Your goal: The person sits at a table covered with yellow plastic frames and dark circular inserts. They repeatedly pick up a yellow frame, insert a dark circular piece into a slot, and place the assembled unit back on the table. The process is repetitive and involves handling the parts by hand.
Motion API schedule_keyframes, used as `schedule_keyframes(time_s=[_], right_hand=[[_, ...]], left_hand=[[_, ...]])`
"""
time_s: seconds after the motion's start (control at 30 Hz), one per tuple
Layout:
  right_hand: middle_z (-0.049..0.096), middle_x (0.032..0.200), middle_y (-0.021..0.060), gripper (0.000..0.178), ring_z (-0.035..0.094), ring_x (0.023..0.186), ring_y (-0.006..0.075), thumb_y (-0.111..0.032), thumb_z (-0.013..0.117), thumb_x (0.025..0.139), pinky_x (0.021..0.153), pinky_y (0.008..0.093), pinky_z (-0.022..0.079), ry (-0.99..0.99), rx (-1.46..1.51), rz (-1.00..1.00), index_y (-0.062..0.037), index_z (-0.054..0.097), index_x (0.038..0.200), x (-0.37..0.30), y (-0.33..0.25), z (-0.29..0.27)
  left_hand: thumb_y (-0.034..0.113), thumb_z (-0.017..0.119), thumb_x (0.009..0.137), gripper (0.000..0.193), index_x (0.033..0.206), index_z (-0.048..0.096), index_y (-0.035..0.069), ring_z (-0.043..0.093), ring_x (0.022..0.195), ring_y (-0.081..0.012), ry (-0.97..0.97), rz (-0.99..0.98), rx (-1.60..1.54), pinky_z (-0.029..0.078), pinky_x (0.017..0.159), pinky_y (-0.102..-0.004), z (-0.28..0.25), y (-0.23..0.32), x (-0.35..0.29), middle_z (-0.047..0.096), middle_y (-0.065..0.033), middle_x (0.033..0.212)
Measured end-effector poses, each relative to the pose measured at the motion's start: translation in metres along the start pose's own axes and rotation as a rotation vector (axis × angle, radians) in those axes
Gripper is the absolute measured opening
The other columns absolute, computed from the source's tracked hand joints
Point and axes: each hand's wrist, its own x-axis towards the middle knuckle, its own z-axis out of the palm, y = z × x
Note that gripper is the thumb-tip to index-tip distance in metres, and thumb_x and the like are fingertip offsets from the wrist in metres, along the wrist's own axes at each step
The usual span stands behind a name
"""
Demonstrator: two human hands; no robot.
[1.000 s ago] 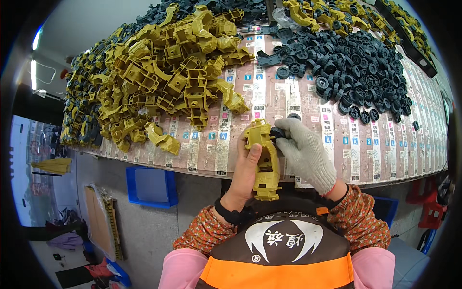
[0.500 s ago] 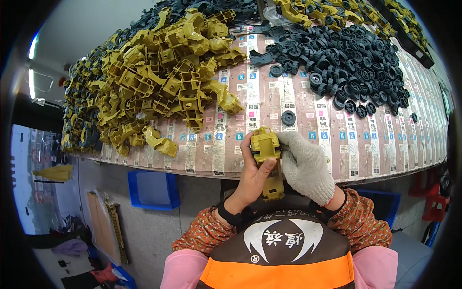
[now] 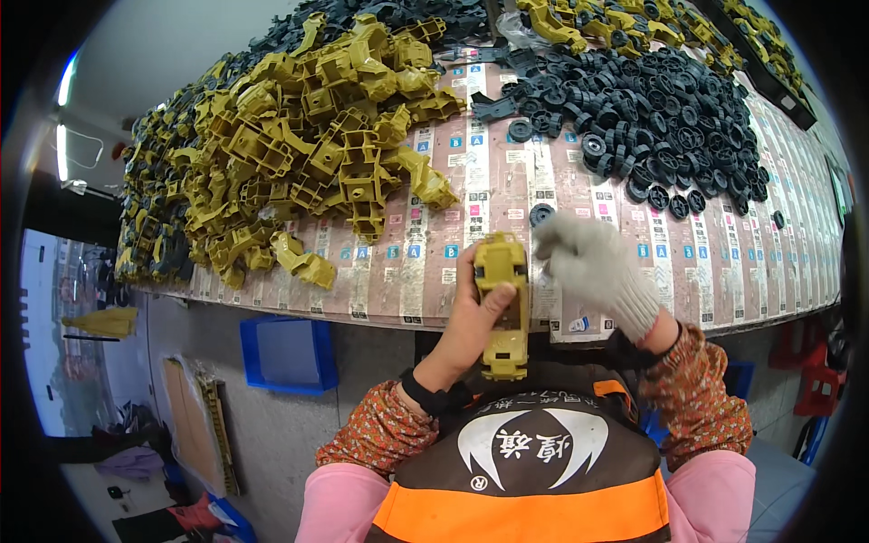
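My left hand (image 3: 469, 312), bare, is closed around a yellow plastic toy truck body (image 3: 504, 339), with the thumb across its upper part. The body stands lengthwise over the table's front edge, a dark part showing at its side near the fingers. To its right, my right hand (image 3: 593, 271) wears a pale knitted glove and is slightly blurred. Its fingers are loosely bent and apart, with nothing visible in them. Just beyond the fingertips lies a single dark wheel (image 3: 541, 214) on the table, partly covered by the glove.
A large heap of yellow toy bodies (image 3: 353, 118) covers the table's left side. Dark wheels (image 3: 670, 118) are piled at the right. One yellow body (image 3: 303, 262) lies near the front edge. Below the table is a blue bin (image 3: 288, 355); a dark tray (image 3: 769, 68) stands far right.
My right hand has left the truck body and moved right and slightly up to the lone wheel. My left hand keeps the body, now turned so more of its length shows.
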Motion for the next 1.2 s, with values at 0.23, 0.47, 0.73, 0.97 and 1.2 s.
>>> schedule_keyframes(time_s=[0.23,0.47,0.73,0.97,1.2], right_hand=[[0.068,0.101,0.0210,0.026,0.068,0.098,0.0432,-0.009,0.065,0.089,0.082,0.0522,0.056,0.049,-0.752,-0.349,0.0001,0.066,0.113,0.042,0.025,0.003],[0.070,0.116,0.0192,0.038,0.069,0.105,0.0248,-0.014,0.061,0.099,0.096,0.0370,0.055,-0.217,0.188,-0.119,0.0012,0.065,0.134,-0.007,0.000,0.008],[0.067,0.125,0.0129,0.043,0.066,0.114,0.0185,-0.013,0.058,0.103,0.099,0.0350,0.055,-0.327,0.641,0.125,0.0024,0.058,0.143,-0.045,-0.010,0.018],[0.071,0.110,0.0215,0.044,0.073,0.101,0.0320,-0.011,0.063,0.101,0.091,0.0397,0.057,-0.072,0.347,-0.084,0.0047,0.058,0.141,-0.060,-0.003,0.035],[0.069,0.100,0.0299,0.053,0.071,0.091,0.0479,-0.004,0.062,0.091,0.081,0.0509,0.057,0.004,0.113,-0.194,0.0062,0.054,0.143,-0.074,-0.015,0.040]], left_hand=[[0.052,0.058,0.108,0.050,0.139,0.045,0.015,0.071,0.088,-0.0179,0.029,-0.127,-0.410,0.065,0.070,-0.0354,-0.019,0.009,0.008,0.065,-0.0075,0.110],[0.054,0.055,0.109,0.049,0.136,0.040,0.016,0.071,0.086,-0.0187,0.106,0.006,-0.500,0.065,0.069,-0.0370,-0.013,0.012,0.012,0.063,-0.0071,0.106],[0.050,0.057,0.110,0.048,0.138,0.039,0.016,0.069,0.091,-0.0169,0.169,0.107,-0.436,0.065,0.074,-0.0364,-0.011,0.007,0.021,0.059,-0.0045,0.112],[0.042,0.066,0.107,0.058,0.149,0.035,0.016,0.068,0.099,-0.0158,0.261,0.295,-0.302,0.063,0.080,-0.0337,0.005,0.019,0.017,0.058,-0.0038,0.121],[0.035,0.083,0.095,0.092,0.163,0.025,0.011,0.056,0.128,-0.0199,0.403,0.605,-0.064,0.049,0.108,-0.0370,0.022,0.027,0.016,0.049,-0.0076,0.146]])
